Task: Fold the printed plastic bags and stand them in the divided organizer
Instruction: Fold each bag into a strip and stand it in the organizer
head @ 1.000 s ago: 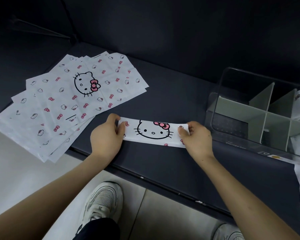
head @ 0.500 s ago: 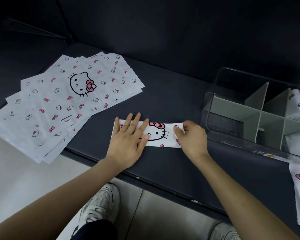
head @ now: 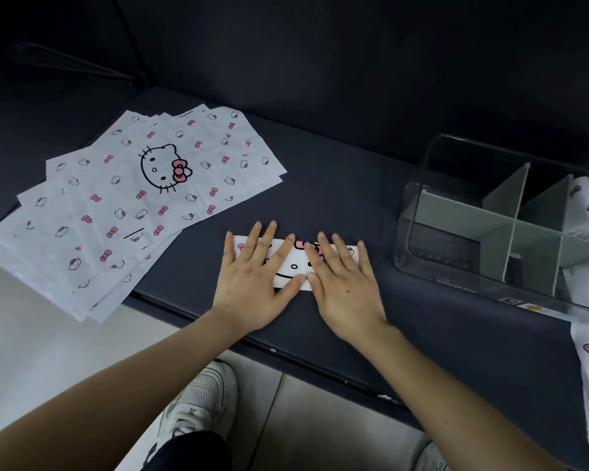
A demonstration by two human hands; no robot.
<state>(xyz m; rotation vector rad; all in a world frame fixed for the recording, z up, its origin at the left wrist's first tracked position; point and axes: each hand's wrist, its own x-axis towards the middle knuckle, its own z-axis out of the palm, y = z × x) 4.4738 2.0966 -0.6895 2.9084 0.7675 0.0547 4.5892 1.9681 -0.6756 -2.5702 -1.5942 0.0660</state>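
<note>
Dark tabletop (head: 337,185): folded bag (head: 291,266) lies left of the divided organizer (head: 456,229), under your left hand (head: 252,287) and right hand (head: 344,287), both flat, fingers straight, pressing it. Unfolded bag stack (head: 133,198) sits farther left.

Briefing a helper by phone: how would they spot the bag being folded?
On the dark table, look between the fanned pile of flat bags and the clear organizer. The left hand and right hand press one bag flat there. Only it is a narrow folded strip.

Clear glossy plastic organizer (head: 456,283) (matt dividers (head: 466,232))
</note>
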